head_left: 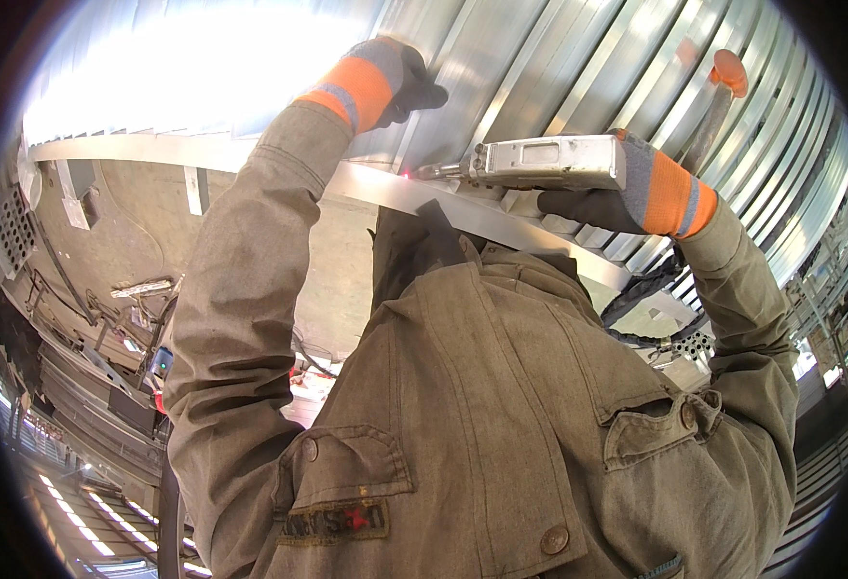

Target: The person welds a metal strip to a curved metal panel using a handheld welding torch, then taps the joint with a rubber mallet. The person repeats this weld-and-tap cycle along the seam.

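My right hand (651, 183), in a grey and orange glove, is wrapped round a silver-white handheld laser welding gun (554, 162). The gun's nozzle (440, 171) points left. A small red light spot shows at its tip, on a flat metal strip (385, 188) that edges a panel of shiny metal slats (540, 77). Farther left and up, my left hand (395, 82), gloved alike, rests on the slats with fingers curled and thumb toward the right. Its underside is hidden, so anything inside it cannot be seen.
A mallet-like tool with an orange head (729, 73) lies on the slats beyond my right hand. Dark cables (641, 289) hang below the strip near my right forearm. Metal brackets (79, 193) and a perforated plate (14, 227) are at the left. Strong glare whitens the upper left.
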{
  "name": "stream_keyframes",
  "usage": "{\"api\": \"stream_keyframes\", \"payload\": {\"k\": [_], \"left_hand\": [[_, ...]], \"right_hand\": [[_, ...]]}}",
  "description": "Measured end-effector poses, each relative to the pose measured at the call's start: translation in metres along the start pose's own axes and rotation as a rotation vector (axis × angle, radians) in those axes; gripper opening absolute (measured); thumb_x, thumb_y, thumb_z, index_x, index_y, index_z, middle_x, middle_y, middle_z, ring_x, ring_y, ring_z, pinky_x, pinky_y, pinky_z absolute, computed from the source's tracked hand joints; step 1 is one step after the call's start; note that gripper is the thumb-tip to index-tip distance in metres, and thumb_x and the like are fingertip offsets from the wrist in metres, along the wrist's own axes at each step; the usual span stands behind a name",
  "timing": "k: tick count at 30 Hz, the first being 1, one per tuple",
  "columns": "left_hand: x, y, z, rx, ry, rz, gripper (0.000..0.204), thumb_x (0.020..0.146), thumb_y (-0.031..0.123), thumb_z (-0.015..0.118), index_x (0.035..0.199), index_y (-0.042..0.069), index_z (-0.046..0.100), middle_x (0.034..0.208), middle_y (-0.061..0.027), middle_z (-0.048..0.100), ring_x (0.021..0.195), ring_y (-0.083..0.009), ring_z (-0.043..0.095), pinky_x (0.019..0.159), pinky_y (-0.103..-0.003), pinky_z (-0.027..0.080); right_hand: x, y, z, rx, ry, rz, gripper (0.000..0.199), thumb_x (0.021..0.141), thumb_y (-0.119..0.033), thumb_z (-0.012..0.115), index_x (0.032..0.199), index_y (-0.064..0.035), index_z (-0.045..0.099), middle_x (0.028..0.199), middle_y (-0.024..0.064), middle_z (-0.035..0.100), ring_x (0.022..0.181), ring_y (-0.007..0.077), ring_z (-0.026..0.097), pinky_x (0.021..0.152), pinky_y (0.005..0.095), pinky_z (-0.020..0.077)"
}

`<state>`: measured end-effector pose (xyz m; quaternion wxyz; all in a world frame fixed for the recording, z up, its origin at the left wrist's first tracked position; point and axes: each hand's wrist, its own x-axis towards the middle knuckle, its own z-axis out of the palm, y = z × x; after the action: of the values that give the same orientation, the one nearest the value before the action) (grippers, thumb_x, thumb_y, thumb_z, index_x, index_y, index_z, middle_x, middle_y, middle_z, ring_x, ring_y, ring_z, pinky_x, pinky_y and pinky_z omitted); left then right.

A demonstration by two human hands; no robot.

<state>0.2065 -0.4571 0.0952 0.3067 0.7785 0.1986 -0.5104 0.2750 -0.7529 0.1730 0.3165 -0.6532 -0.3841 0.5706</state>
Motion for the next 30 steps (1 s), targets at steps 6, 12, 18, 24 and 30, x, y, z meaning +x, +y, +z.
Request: {"api": "stream_keyframes", "payload": {"k": [6, 12, 18, 24, 30], "left_hand": [[0.001, -0.001, 0.0, 0.007, 0.005, 0.005, 0.05, 0.088, 0.055, 0.08, 0.112, 0.011, 0.076, 0.079, -0.0056, 0.07, 0.065, -0.0175, 0.065, 0.058, -0.034, 0.056], [-0.002, 0.001, 0.002, 0.001, 0.023, -0.017, 0.047, 0.089, 0.052, 0.079, 0.11, 0.011, 0.076, 0.077, -0.0057, 0.07, 0.063, -0.0175, 0.065, 0.058, -0.034, 0.056], [-0.002, 0.002, -0.004, 0.401, -0.034, 0.204, 0.046, 0.093, 0.053, 0.07, 0.106, 0.009, 0.075, 0.077, -0.0047, 0.07, 0.063, -0.0192, 0.066, 0.06, -0.036, 0.057], [0.006, 0.01, -0.006, 0.15, -0.116, -0.091, 0.045, 0.092, 0.052, 0.073, 0.112, 0.012, 0.073, 0.08, -0.0043, 0.071, 0.063, -0.0186, 0.065, 0.06, -0.036, 0.057], [0.0, 0.009, -0.006, 0.069, -0.074, -0.085, 0.044, 0.091, 0.052, 0.076, 0.112, 0.013, 0.074, 0.08, -0.0043, 0.071, 0.063, -0.0181, 0.064, 0.06, -0.036, 0.057]], "right_hand": [[0.0, 0.006, 0.005, 0.025, 0.005, 0.003, 0.034, 0.096, -0.017, 0.079, 0.127, -0.0063, 0.073, 0.104, 0.0088, 0.079, 0.089, 0.0142, 0.072, 0.081, 0.0311, 0.0598], [0.0, 0.005, 0.003, 0.06, -0.044, 0.003, 0.039, 0.098, -0.021, 0.077, 0.133, -0.0067, 0.07, 0.114, 0.0099, 0.077, 0.097, 0.017, 0.073, 0.087, 0.0336, 0.0596], [0.002, -0.008, 0.002, 0.39, -0.08, 0.081, 0.048, 0.102, -0.027, 0.071, 0.144, -0.0076, 0.061, 0.134, 0.0122, 0.069, 0.115, 0.0236, 0.068, 0.101, 0.0396, 0.0543], [0.008, -0.009, 0.004, 0.0, -0.01, -0.115, 0.042, 0.1, -0.022, 0.073, 0.14, -0.0095, 0.066, 0.124, 0.0107, 0.073, 0.104, 0.0226, 0.072, 0.092, 0.0373, 0.0571], [0.007, -0.008, 0.004, 0.007, -0.038, -0.051, 0.042, 0.095, -0.016, 0.08, 0.134, -0.0059, 0.07, 0.115, 0.0092, 0.078, 0.098, 0.0176, 0.074, 0.088, 0.0316, 0.0604]]}}
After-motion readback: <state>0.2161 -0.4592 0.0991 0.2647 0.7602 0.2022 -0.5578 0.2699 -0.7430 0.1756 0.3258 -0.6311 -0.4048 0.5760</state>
